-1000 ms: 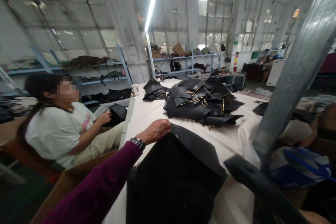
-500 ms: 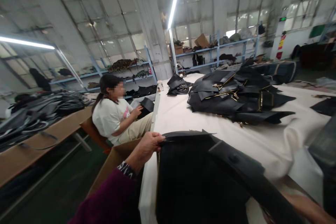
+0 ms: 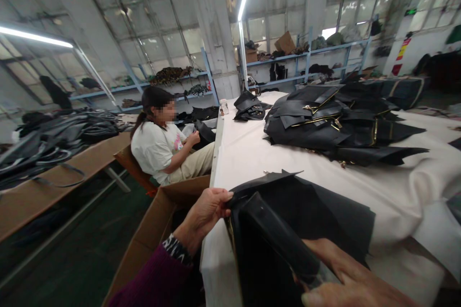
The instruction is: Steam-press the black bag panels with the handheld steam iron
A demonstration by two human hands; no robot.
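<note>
Black leather panels (image 3: 302, 220) lay heaped at the edge of the white-covered table (image 3: 273, 177); the left hand (image 3: 205, 213) pinched their upper corner, wrist bent below a purple sleeve (image 3: 151, 278), while the right hand (image 3: 345, 283), fingers loosely spread, touched a stiff black strap (image 3: 277, 235)

I lose the right hand (image 3: 345, 288) past the bottom edge, and the black leather (image 3: 298, 220) runs off there too; what sits on the far shelves (image 3: 306, 53) is too small for me to tell.
</note>
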